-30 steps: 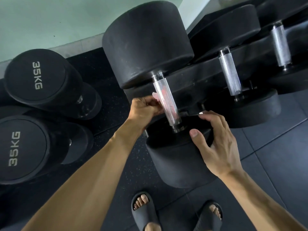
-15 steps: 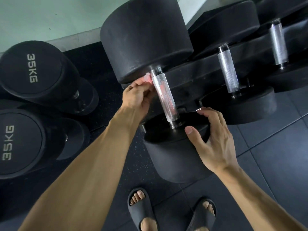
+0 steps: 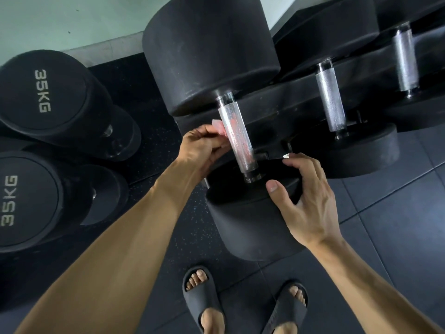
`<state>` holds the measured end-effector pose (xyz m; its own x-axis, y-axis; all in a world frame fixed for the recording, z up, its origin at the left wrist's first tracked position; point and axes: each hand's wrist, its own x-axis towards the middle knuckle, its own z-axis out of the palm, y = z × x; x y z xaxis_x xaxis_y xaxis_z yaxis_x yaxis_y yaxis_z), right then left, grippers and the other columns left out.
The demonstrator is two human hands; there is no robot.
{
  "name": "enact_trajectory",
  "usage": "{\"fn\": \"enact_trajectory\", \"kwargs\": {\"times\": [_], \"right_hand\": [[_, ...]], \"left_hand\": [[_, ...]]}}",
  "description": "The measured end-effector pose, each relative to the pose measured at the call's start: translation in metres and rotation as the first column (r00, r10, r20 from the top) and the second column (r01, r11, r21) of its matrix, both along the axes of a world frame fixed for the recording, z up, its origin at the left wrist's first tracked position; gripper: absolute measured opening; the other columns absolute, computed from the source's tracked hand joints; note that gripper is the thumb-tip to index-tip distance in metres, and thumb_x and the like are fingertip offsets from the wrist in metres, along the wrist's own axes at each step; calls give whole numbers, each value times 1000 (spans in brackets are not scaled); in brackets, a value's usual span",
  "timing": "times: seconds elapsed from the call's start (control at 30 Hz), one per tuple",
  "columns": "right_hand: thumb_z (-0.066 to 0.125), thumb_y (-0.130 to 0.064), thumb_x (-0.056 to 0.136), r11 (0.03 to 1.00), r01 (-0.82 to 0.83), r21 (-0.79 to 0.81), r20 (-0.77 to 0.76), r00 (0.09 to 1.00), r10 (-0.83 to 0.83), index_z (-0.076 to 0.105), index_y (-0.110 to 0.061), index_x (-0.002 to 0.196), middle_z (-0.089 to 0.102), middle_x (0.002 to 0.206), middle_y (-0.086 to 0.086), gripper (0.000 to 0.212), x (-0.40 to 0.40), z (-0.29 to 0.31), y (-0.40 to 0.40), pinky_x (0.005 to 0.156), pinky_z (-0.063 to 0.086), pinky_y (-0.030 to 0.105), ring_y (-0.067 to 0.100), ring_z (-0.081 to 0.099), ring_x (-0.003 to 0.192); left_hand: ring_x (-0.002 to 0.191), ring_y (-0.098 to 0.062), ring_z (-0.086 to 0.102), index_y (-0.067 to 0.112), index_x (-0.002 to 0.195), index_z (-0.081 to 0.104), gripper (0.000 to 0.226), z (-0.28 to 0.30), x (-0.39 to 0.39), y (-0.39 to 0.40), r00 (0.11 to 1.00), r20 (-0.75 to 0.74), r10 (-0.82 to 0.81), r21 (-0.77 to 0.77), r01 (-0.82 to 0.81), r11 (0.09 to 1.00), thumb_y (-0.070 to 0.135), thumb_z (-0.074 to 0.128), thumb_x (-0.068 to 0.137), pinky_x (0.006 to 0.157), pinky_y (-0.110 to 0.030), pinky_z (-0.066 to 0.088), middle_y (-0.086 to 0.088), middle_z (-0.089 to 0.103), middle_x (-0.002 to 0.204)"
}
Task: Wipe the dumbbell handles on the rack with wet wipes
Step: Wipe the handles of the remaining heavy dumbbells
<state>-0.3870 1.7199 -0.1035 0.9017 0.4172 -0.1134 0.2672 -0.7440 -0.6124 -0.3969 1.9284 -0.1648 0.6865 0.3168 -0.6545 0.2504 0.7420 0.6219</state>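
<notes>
The dumbbell being cleaned sits on the rack (image 3: pixel 301 97) at the left end, w/ its knurled metal handle (image 3: pixel 237 138) running near-to-far between two big black rubber heads. It looks v. heavy, so probably best left sitting in its cradle; the handle is stiff steel and its rough knurling will likely drag on a thin cloth and snag it. The wet wipe (image 3: pixel 218 125) is the opposite: light, soft, limp, prob. slippery when damp. It needs a firm pinch near a bunched edge and wrapping round the bar rather than dabbing.

Left hand (image 3: pixel 201 147) is at the left side of the handle, about mid-length, fingers curled and pinching the pinkish wipe against the bar. Only a small bit of wipe shows above the knuckles; a pink tint reflects on the metal. Can't tell how far the wipe wraps behind.

Right hand (image 3: pixel 305 201) is spread wide, thumb apart from the fingers, which are straight-ish and resting over the top edge of the near head (image 3: pixel 243 227), holding nothing. Seems to be steadying the weight.

Two more handles (image 3: pixel 331 97) lie further right on the rack, untouched by either hand. Two 35KG dumbbells (image 3: pixel 48 97) sit on the floor at left. Feet in black slippers (image 3: pixel 199 292) are at the near edge.
</notes>
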Motion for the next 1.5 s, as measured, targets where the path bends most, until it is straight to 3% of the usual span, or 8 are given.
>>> {"fn": "enact_trajectory", "kwargs": {"times": [0.17,0.3,0.5,0.67,1.1,1.23,1.4,1.5], "right_hand": [[45,-70,78,1000,3,2,-2,1000,-3,57,-17,125,47,130,-16,72,0,0,1,88,37,25,14,46,129],[47,-67,79,1000,-5,19,3,1000,5,58,-14,122,52,131,-7,69,0,0,0,89,36,22,16,48,127],[46,-67,79,1000,-1,11,-8,1000,1,58,-14,122,53,133,-4,69,0,0,0,91,36,24,16,47,129],[45,-68,79,1000,0,13,-3,1000,0,58,-14,122,52,132,-6,70,0,1,1,91,35,25,16,46,130],[46,-68,79,1000,2,21,0,1000,-2,59,-14,119,53,133,-4,68,1,0,-1,88,31,11,15,46,129],[46,-68,79,1000,5,20,-8,1000,-5,60,-14,118,54,132,-3,68,1,-1,-1,88,35,22,16,46,129],[46,-67,81,1000,3,31,-2,1000,-3,60,-12,117,55,131,-1,67,1,-1,0,90,37,21,19,48,128],[47,-65,81,999,12,36,-2,1000,-12,60,-12,117,55,131,-1,66,1,-2,0,92,39,29,20,48,128]], "left_hand": [[72,-17,71,7,67,62,38,11,17,8,993,-24,115,144,-111,983,-27,52,81,79,-36,61,-3,72,73],[78,-22,71,10,67,68,32,10,-11,-5,970,-172,-170,276,213,937,-21,68,74,87,-39,59,-4,73,72],[65,-16,71,3,70,60,30,6,6,-1,993,-94,77,82,-70,994,-25,57,82,71,-34,63,-5,72,65],[72,-21,69,8,67,65,24,3,-24,-15,916,-230,-328,252,382,889,-13,74,74,75,-31,61,-4,72,67],[68,-17,70,6,69,62,27,0,-11,-8,958,-194,-212,198,250,948,-19,66,79,73,-30,62,-6,70,65],[67,-17,69,9,68,66,21,0,-25,-16,884,-218,-414,297,464,834,-7,75,78,70,-29,61,-7,71,69],[60,-15,69,-2,74,65,8,7,-32,-12,959,-47,-278,5,279,960,-9,69,73,63,-20,57,-11,71,67],[62,-16,70,2,72,69,12,4,-35,-16,937,-123,-327,127,342,931,-8,75,72,63,-24,58,-10,73,70]]}}
